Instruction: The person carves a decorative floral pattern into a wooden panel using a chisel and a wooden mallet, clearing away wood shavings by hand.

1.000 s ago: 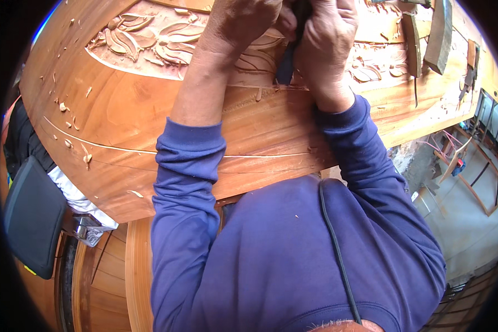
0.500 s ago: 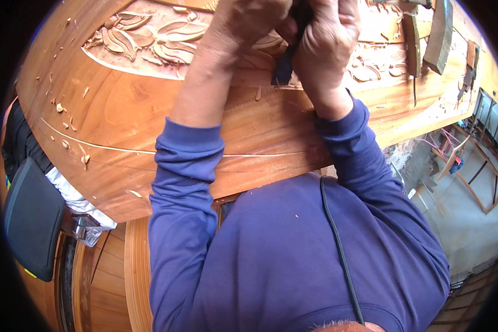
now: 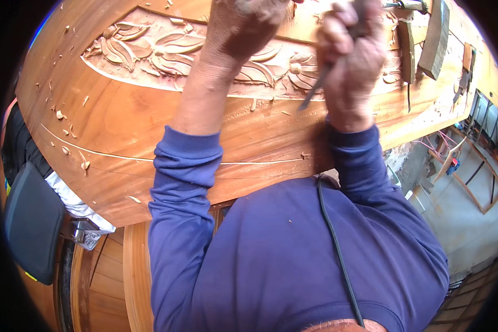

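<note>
My right hand (image 3: pixel 353 66) grips a chisel (image 3: pixel 316 90), its narrow blade slanting down-left above the panel's edge of carving; the hand is slightly blurred. My left hand (image 3: pixel 240 25) is curled at the top of the picture, over the carving, its fingertips hidden by the frame edge, so what it holds, if anything, cannot be made out. Beneath both hands lies a wooden panel (image 3: pixel 110 155) with carved flowers and leaves (image 3: pixel 169 50) in a recessed band, with curly shavings scattered on it.
Wooden-handled tools (image 3: pixel 431 39) lie at the panel's upper right, with another dark tool (image 3: pixel 466 72) near its right end. A black padded piece (image 3: pixel 33 221) and white cloth (image 3: pixel 77 202) sit beside the left edge. Wooden frames (image 3: pixel 473 177) rest on the floor at lower right.
My right hand has moved rightward and tilted away from my left hand, bringing the chisel blade out into view and uncovering carved flowers between them. My left hand has shifted slightly.
</note>
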`<state>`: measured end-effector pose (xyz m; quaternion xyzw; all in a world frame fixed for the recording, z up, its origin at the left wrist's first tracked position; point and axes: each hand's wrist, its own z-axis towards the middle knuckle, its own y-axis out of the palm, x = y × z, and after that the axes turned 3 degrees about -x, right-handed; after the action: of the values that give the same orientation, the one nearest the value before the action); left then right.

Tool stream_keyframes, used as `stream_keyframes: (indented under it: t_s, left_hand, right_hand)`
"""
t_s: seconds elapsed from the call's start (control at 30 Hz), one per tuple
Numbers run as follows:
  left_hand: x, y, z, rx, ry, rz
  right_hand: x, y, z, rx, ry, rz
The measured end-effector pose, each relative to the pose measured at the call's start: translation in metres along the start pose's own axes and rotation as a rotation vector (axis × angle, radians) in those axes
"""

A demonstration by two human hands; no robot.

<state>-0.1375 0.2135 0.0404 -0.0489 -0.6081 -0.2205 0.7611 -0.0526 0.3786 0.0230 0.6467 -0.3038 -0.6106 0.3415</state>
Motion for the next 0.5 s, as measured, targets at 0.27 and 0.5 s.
stream_keyframes:
  t_s: [0.27, 0.5]
  left_hand:
    - [-0.015, 0.002, -0.001, -0.166, -0.008, 0.196]
    - [0.046, 0.078, -0.041, -0.294, -0.061, -0.133]
  right_hand:
    - [-0.05, 0.031, -0.067, 0.354, -0.315, -1.127]
    - [-0.066, 0.064, -0.074, -0.051, -0.292, -1.397]
